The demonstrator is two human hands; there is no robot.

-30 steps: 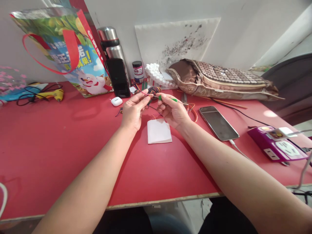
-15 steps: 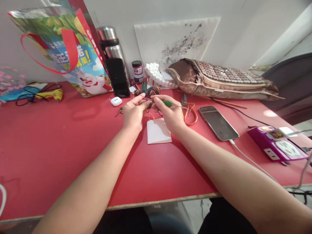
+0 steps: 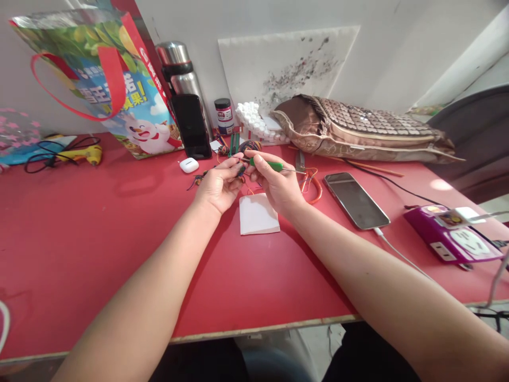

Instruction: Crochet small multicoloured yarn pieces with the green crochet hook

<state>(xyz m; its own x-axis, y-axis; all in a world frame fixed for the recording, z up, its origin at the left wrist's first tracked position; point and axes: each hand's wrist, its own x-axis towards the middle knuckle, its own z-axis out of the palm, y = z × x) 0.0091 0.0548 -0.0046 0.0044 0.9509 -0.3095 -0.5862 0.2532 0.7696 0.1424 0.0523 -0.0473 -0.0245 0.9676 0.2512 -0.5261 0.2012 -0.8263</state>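
Note:
My right hand (image 3: 280, 180) is closed around a small green-handled screwdriver (image 3: 274, 166), its thin metal shaft pointing right, away from my left hand. My left hand (image 3: 220, 185) faces it, thumb and fingers pinching a small dark piece (image 3: 240, 170) with thin coloured wires; its exact kind is too small to tell. The fingertips of both hands nearly meet. Just below them lies a folded white paper (image 3: 259, 215). Behind the hands is a bundle of multicoloured wire (image 3: 251, 146), partly hidden. An orange-handled tool (image 3: 316, 190) sits right of my right hand.
On the red table (image 3: 99, 239), a phone (image 3: 357, 200) with a cable and a purple power strip (image 3: 453, 233) lie right. Behind stand a black phone (image 3: 192, 127), steel flask (image 3: 185, 79), colourful bag (image 3: 139, 106) and brown cushion (image 3: 358, 127). A white earphone case (image 3: 189, 165) is left.
My left hand has turned and dropped slightly to the left, its fingers now more curled, with the dark piece showing more. The screwdriver stays in my right hand, which has barely shifted.

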